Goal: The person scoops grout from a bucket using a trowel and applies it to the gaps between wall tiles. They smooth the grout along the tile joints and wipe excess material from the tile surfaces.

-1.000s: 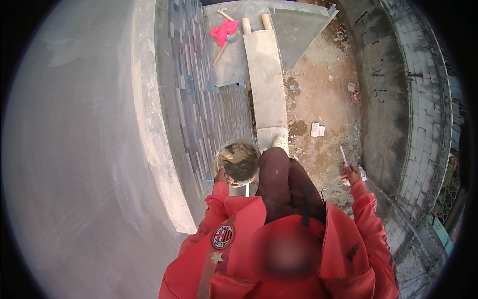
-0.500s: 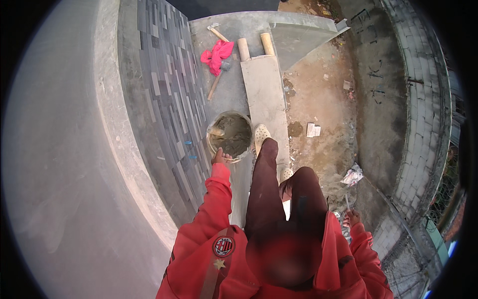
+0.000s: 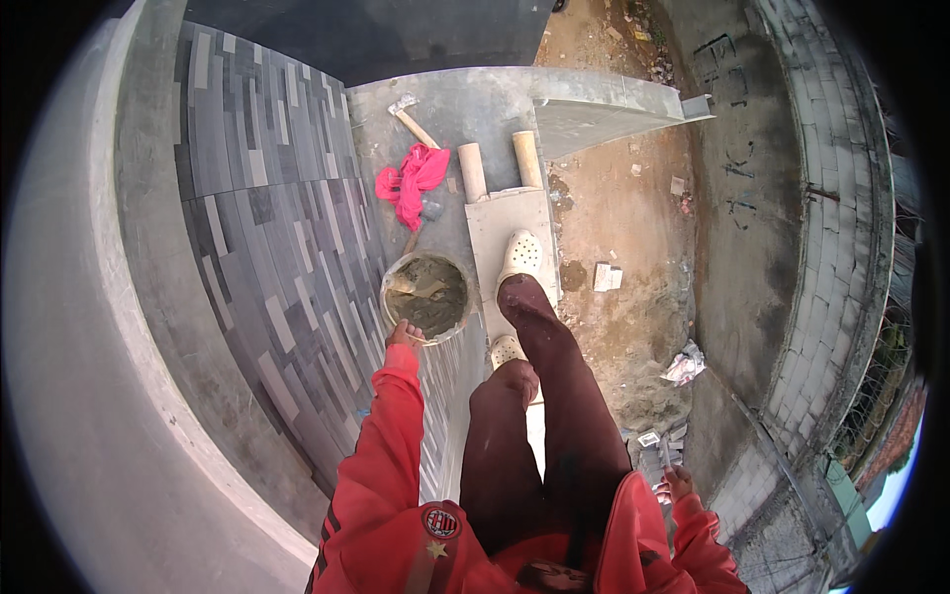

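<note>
My left hand (image 3: pixel 404 334) is closed on the handle of a round bucket (image 3: pixel 463 319) of grey mortar (image 3: pixel 435 309); a pale wooden handle (image 3: pixel 401 282) sticks out of the mortar. My right hand (image 3: pixel 679 485), low at the right, is closed on a thin, pale stick-like tool (image 3: pixel 665 451), too small to identify. My feet, in cream perforated clogs (image 3: pixel 522 255), are on a narrow board (image 3: pixel 490 228) beside the bucket, one foot ahead of the other.
Beyond the board lie two wooden posts (image 3: pixel 472 173), a pink cloth (image 3: pixel 414 183) and a wooden-handled tool (image 3: pixel 416 126) on a concrete ledge (image 3: pixel 368 109). A tiled wall (image 3: pixel 267 139) is left. Right, a lower dirt strip (image 3: pixel 618 228) with rubble runs along a block wall (image 3: pixel 807 267).
My feet have stepped forward along the board, the front clog now nearer the posts. The bucket has moved left and forward with my left hand; my right hand appears lower in the view.
</note>
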Demonstrator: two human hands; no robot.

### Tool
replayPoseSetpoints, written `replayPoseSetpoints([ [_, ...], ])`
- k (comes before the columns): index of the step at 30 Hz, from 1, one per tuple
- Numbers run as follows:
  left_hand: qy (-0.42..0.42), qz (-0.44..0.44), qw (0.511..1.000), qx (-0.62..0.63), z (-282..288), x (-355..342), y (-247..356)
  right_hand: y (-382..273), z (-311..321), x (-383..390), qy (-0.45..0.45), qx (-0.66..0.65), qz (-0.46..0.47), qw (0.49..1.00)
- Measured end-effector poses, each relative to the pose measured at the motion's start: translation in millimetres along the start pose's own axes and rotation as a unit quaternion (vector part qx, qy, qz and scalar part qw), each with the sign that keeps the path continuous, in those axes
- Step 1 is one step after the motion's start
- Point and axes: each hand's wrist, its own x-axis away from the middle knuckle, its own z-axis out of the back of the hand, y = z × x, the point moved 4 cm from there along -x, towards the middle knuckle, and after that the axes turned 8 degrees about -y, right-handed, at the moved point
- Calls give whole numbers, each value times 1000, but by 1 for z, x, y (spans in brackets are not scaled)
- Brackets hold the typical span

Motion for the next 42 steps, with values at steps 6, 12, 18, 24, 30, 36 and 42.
replayPoseSetpoints([
  [6, 22, 39, 998, -42, 18, 13, -14, -151, -80, -18, -89, 9, 77, 993],
  [12, 60, 177, 947, -262, -3, 28, 9, -322, -171, -18, -142, -22, 202, 969],
  [18, 93, 233, 948, -195, -1, 1, -21, -407, -206, -1, -163, -2, 220, 962],
  [24, 86, 173, 619, -761, 1, -10, 13, -462, -158, -31, -111, 6, 195, 974],
  [30, 196, -138, 887, -395, -95, -58, 131, -725, -291, -109, -186, 136, 336, 913],
  [36, -130, -157, 938, -279, -369, -118, 258, -867, -543, -166, -354, 211, 322, 852],
  [42, -220, -287, 850, -383, -538, -111, 362, -902, -677, -155, -412, 234, 253, 843],
])
